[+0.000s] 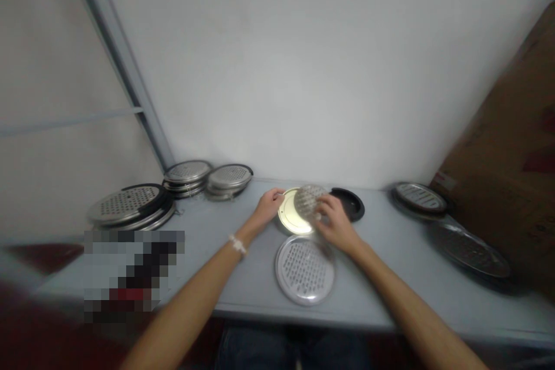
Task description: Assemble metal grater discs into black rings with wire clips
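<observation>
At right fingers (328, 203), perforated disc (306, 202) face-on

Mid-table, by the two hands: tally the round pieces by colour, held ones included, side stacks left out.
Silver discs: 2
Yellow disc: 1
Black round piece: 1
Total: 4

Round plate (287, 215) was pale yellow; smaller disc (306, 202), mottled grey; curved tray (353, 203), black. Front disc (306, 270) showed silver with rows of holes. Desk (256, 260) was blue-grey, carton (498, 144) brown.
</observation>
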`<state>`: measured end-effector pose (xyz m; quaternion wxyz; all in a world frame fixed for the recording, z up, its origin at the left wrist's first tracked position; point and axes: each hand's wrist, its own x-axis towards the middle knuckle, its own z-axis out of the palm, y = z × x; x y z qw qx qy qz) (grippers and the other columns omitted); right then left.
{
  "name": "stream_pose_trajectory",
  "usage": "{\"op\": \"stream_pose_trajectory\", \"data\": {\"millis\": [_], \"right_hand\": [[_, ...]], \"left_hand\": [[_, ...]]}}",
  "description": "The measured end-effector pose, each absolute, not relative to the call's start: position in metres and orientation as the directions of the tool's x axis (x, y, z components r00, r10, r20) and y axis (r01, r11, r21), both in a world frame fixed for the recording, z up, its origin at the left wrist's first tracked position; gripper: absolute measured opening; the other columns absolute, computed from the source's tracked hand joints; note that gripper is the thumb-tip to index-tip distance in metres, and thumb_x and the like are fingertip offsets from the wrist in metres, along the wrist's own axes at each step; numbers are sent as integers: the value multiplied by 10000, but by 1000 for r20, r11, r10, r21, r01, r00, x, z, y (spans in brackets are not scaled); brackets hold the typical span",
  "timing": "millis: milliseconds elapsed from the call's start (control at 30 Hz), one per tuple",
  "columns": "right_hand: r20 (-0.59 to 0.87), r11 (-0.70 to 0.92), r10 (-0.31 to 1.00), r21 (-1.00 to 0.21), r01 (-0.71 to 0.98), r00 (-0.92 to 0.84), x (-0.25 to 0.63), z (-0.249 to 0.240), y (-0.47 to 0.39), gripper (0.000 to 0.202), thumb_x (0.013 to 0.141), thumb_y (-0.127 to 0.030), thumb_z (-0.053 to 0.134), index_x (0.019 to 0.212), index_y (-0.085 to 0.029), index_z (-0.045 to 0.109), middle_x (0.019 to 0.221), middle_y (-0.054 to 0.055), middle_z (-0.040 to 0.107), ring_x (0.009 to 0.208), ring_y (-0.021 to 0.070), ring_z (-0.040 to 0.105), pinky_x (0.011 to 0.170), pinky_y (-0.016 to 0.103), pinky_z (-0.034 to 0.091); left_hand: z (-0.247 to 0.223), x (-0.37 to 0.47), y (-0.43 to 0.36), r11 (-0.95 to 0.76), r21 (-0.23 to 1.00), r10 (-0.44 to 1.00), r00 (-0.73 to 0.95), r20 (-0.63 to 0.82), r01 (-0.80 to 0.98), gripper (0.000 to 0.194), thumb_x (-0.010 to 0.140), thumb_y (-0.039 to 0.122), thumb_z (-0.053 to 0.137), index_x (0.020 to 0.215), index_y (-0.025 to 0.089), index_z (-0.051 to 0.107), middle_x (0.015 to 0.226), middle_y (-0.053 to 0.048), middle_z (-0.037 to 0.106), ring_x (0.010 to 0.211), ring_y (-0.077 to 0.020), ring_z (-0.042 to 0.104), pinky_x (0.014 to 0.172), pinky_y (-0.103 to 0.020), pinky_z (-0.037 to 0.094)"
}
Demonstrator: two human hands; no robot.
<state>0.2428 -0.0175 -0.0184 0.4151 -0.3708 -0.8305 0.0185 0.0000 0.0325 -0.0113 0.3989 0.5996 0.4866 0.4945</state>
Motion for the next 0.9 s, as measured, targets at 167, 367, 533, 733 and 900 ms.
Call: {"op": "stream_pose_trajectory", "data": {"millis": [167,367,533,733,900], "right_hand": [[646,725,643,-341,599,-411,243,-16,-19,137,838,-238,664,970,-228,629,1230,123,605,1214,317,506,1039,532,432],[630,731,650,-364,577,-426,242,-14,-22,134,862,-279,659,978,-224,619,1213,122,615,1195,305,519,1040,503,438],[627,731,651,-367,575,-427,241,-13,-23,314,859,-291,663,1157,-215,599,1214,132,623,1174,306,531,1026,502,447],[619,751,629,-327,574,-471,241,-8,-24,275,875,-316,659,1132,-218,640,1195,126,633,1161,292,547,1019,484,455],[614,753,627,-318,577,-479,241,-8,-24,253,877,-325,663,1105,-217,657,1165,119,647,1119,284,565,997,466,465]], "left_hand": [[-10,1,30,-168,977,986,18,167,131,288,793,235,610,1041,105,677,798,-64,724,656,-155,632,576,-237,460],[-2,0,26,-56,998,998,-5,56,23,366,785,207,611,1142,127,601,805,-42,701,629,-139,632,568,-234,490],[0,1,24,-40,999,999,29,41,-17,372,778,191,607,1144,126,591,861,-63,711,704,-155,660,627,-251,536],[-4,3,23,-61,998,992,105,62,-12,367,788,245,624,1136,128,603,912,-78,716,744,-170,671,634,-270,540],[-7,5,22,-69,998,988,138,68,-4,391,788,257,642,1153,121,600,888,-75,711,719,-162,660,622,-259,525]]}}
